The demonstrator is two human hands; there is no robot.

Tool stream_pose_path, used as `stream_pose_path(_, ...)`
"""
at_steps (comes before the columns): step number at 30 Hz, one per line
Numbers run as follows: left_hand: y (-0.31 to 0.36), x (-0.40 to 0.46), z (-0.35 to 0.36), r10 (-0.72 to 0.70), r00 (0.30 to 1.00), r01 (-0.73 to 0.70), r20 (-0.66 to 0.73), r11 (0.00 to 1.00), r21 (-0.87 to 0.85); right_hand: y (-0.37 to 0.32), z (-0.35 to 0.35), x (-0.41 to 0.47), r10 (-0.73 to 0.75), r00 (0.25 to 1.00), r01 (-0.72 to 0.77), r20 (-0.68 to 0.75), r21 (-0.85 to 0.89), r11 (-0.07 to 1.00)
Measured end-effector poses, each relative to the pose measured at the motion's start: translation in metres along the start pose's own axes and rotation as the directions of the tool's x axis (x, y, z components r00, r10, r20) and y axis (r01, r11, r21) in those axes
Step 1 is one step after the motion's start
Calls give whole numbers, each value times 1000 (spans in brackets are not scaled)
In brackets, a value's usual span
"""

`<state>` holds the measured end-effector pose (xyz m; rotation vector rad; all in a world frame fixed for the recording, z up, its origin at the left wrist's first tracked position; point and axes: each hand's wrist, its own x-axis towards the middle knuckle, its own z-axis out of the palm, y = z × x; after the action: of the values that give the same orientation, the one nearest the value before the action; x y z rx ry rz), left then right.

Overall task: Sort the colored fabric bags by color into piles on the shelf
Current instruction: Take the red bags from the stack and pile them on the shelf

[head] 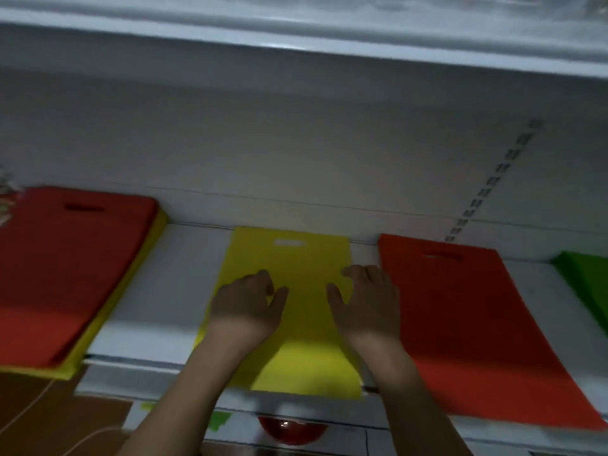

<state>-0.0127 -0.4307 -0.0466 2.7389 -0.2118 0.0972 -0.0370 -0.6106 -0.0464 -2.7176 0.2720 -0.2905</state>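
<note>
My left hand (pixel 245 302) and right hand (pixel 365 299) lie side by side on the yellow bag (pixel 296 324), fingers loosely spread, no grip closed on anything; whether the palms press the fabric I cannot tell. The yellow bag lies flat mid-shelf (pixel 138 311), handle slot toward the back, its near end hanging over the front edge. Just beside it toward the right end lies a red bag (pixel 477 324), then a green bag (pixel 589 278). Toward the left end sits a red pile (pixel 59 264) on yellow bags (pixel 108 314).
</note>
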Motion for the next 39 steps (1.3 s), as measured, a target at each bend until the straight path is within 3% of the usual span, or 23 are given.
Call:
stream_pose_path(5, -113, -16, -43, -27, 971, 39, -238, 998, 45, -93, 39, 1, -191, 962, 180, 196, 75, 981)
stream_pose_path(9, -186, -28, -83, -264, 937, 280, -227, 959, 39, -168, 68, -3, -288, 921, 255, 263, 151, 955)
stream_pose_path(13, -245, -37, -111, -343, 913, 366, -222, 927, 76, -231, 93, -4, -282, 896, 246, 343, 145, 958)
stream_pose_path(20, -338, -34, -150, -363, 899, 408, -246, 898, 166, -304, 141, 0, -151, 909, 191, 389, -67, 979)
stream_pose_path(25, -385, -20, -165, -401, 903, 430, -155, 844, 322, -319, 163, 5, -34, 925, 58, 378, -52, 997)
stream_pose_path(31, -398, -3, -167, -425, 905, 383, -7, 809, 445, -294, 164, 6, 94, 932, -178, 350, 217, 960)
stream_pose_path(39, -399, 27, -168, -483, 837, 375, 255, 848, 375, -292, 170, 8, 77, 923, -207, 377, 318, 925)
